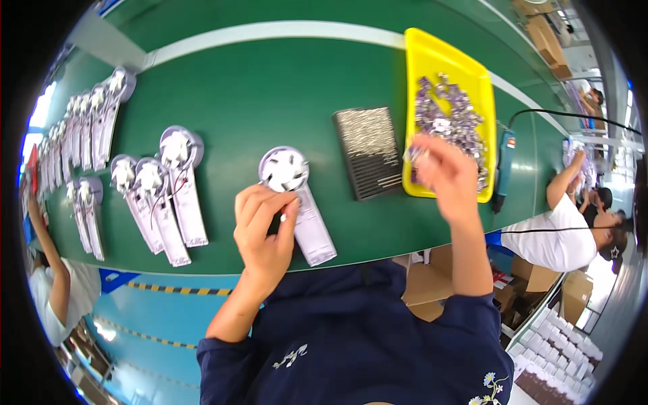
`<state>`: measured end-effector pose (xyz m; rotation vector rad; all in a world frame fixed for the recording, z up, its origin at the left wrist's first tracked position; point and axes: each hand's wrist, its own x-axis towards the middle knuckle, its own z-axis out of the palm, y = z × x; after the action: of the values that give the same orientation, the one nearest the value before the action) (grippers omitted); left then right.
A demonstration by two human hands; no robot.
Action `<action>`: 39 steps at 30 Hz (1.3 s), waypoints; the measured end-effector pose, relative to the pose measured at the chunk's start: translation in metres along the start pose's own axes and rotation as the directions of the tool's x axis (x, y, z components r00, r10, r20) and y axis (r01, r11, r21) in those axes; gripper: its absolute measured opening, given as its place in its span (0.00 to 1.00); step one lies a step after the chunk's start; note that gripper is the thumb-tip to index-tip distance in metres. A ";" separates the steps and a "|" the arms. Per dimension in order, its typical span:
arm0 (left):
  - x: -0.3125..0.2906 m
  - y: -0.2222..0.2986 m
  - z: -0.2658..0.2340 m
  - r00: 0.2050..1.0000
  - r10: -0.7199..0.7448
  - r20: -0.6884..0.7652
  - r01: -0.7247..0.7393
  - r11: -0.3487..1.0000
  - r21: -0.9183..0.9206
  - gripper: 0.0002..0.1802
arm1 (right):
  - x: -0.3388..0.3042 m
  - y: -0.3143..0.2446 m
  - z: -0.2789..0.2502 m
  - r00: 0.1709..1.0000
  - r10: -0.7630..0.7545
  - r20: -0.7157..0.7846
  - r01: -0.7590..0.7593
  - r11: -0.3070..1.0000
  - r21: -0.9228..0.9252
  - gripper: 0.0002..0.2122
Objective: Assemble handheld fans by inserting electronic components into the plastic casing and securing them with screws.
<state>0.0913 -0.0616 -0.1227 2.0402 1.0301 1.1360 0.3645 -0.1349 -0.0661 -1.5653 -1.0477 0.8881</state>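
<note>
A pale lilac handheld fan (314, 233) lies on the green bench in front of me, its round head with white blades (283, 169) pointing away. My left hand (262, 226) is beside the fan, just below its head, with the thumb and fingers closed together. A tiny pale spot shows at the fingertips, too small to name. My right hand (447, 177) hovers over the near part of a yellow tray (451, 57) of small, shiny metallic and purple parts (459, 108). Its fingers look pinched together and are slightly blurred; what they hold cannot be made out.
Between the hands sits a black block of silvery pins or screws (368, 138). A teal electric screwdriver (503, 162) with a black cable lies right of the tray. Several similar fan bodies (162, 202) lie at left, with more rows beyond. Other people (560, 236) work on both sides.
</note>
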 end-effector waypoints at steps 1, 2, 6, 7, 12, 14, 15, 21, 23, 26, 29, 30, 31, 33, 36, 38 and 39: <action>-0.003 -0.002 0.002 0.998 -0.046 -0.033 0.045 0.998 -0.037 0.11 | -0.013 0.002 0.020 0.997 -0.031 0.073 0.030 0.999 0.012 0.14; -0.006 -0.006 0.003 0.996 -0.062 -0.071 0.060 0.998 -0.033 0.10 | -0.025 0.000 0.041 0.991 0.053 0.125 -0.061 0.996 0.059 0.14; -0.006 -0.004 -0.004 0.986 -0.160 -0.035 0.160 0.987 -0.015 0.09 | -0.037 0.016 0.087 0.979 0.058 0.195 -0.076 0.993 0.086 0.14; -0.007 -0.004 -0.005 0.970 -0.243 -0.006 0.242 0.967 -0.074 0.08 | -0.037 0.014 0.092 0.976 0.070 0.207 -0.088 0.993 0.082 0.14; -0.005 -0.012 -0.014 0.967 -0.249 0.046 0.253 0.959 -0.127 0.08 | -0.026 0.003 0.116 0.930 -0.238 0.280 0.326 0.887 -0.326 0.14; -0.004 -0.013 -0.014 0.961 -0.268 0.075 0.277 0.945 -0.172 0.07 | -0.020 -0.001 0.118 0.908 -0.274 0.317 0.384 0.847 -0.368 0.18; -0.004 -0.014 -0.013 0.961 -0.270 0.066 0.278 0.944 -0.180 0.07 | -0.019 -0.004 0.117 0.909 -0.241 0.340 0.372 0.838 -0.399 0.19; -0.005 -0.017 -0.011 0.966 -0.254 0.050 0.259 0.947 -0.193 0.07 | -0.015 -0.002 0.108 0.861 -0.263 0.435 0.467 0.748 -0.472 0.21; -0.005 -0.017 -0.011 0.968 -0.247 0.051 0.253 0.949 -0.189 0.08 | -0.017 0.003 0.111 0.887 -0.238 0.395 0.413 0.792 -0.450 0.21; -0.003 -0.016 -0.012 0.960 -0.268 0.079 0.278 0.940 -0.197 0.07 | -0.017 0.008 0.111 0.904 -0.228 0.361 0.369 0.841 -0.395 0.21; -0.003 -0.017 -0.012 0.955 -0.280 0.096 0.294 0.935 -0.199 0.07 | -0.016 -0.001 0.111 0.911 -0.069 0.407 0.263 0.858 -0.442 0.20; -0.002 -0.018 -0.011 0.957 -0.274 0.091 0.287 0.938 -0.194 0.07 | -0.016 -0.003 0.112 0.914 -0.074 0.399 0.276 0.834 -0.478 0.20; -0.003 -0.018 -0.011 0.960 -0.268 0.086 0.280 0.941 -0.190 0.08 | -0.016 -0.003 0.112 0.917 -0.079 0.391 0.289 0.808 -0.513 0.21; -0.003 -0.017 -0.011 0.956 -0.278 0.088 0.291 0.935 -0.203 0.07 | -0.014 -0.003 0.112 0.913 -0.083 0.399 0.298 0.805 -0.514 0.21; -0.003 -0.017 -0.011 0.953 -0.287 0.093 0.301 0.930 -0.212 0.07 | -0.013 -0.001 0.110 0.908 -0.087 0.411 0.306 0.807 -0.506 0.21; -0.002 -0.017 -0.011 0.954 -0.284 0.096 0.298 0.931 -0.209 0.06 | -0.015 0.000 0.110 0.907 -0.086 0.413 0.304 0.811 -0.499 0.20; -0.002 -0.016 -0.011 0.956 -0.278 0.091 0.292 0.934 -0.209 0.06 | -0.016 0.000 0.109 0.912 -0.096 0.400 0.291 0.837 -0.463 0.20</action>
<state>0.0751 -0.0533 -0.1310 1.6776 1.0781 0.9829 0.2591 -0.1129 -0.0898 -1.7125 -1.8027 0.8052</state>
